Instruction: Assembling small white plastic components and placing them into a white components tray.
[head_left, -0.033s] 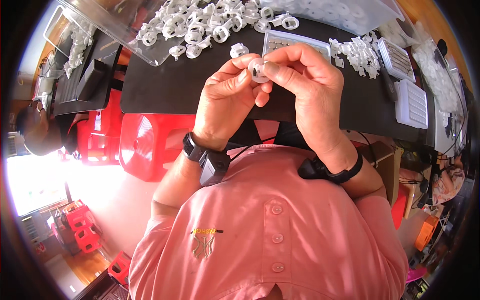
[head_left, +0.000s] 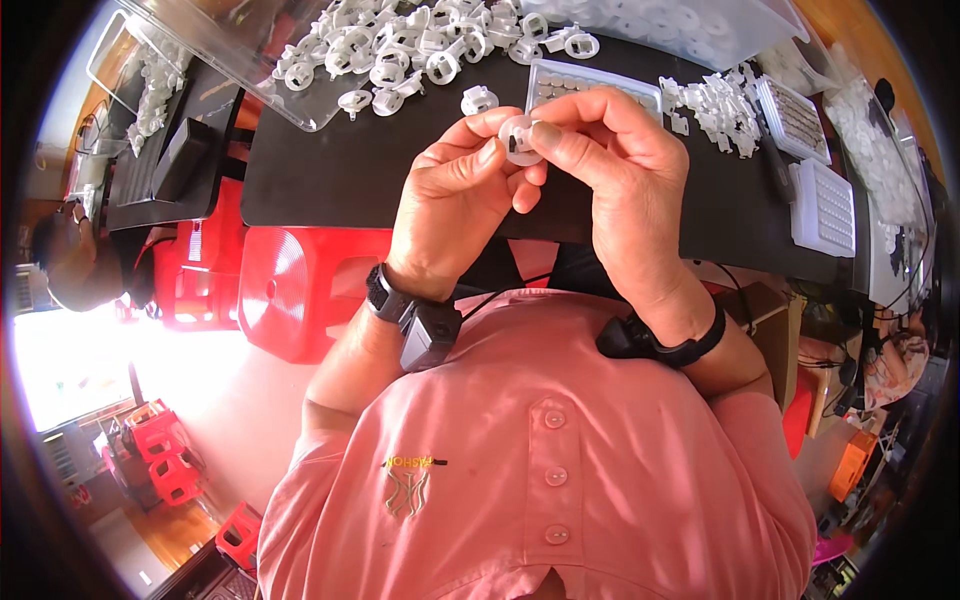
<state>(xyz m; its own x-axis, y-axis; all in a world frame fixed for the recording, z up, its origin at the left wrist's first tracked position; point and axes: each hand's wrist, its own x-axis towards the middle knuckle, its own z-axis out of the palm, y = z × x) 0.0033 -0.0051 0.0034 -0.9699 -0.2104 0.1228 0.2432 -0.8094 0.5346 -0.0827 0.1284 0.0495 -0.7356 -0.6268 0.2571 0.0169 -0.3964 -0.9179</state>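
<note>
Just above the near part of the black table, a round white plastic part [head_left: 519,143] with a dark slot is held up between my two hands. My left hand [head_left: 455,185] pinches its left edge between thumb and fingers. From the other side, my right hand [head_left: 625,160] closes thumb and forefinger on its right edge, hiding that side. Whether a second small piece sits under the right thumb cannot be seen. Beyond the hands lies a single white ring-shaped part [head_left: 479,100], with a heap of similar parts [head_left: 400,50] farther back.
A shallow tray of small round pieces [head_left: 545,75] lies behind my right hand. Small white clips [head_left: 720,110] are piled to its right, near white gridded trays [head_left: 826,215]. Clear plastic bins [head_left: 690,40] stand at the back. A red stool [head_left: 285,290] is below the table's left edge.
The white part has shifted very slightly to the right between my fingers. Both hands keep their pinch, and the surroundings look the same.
</note>
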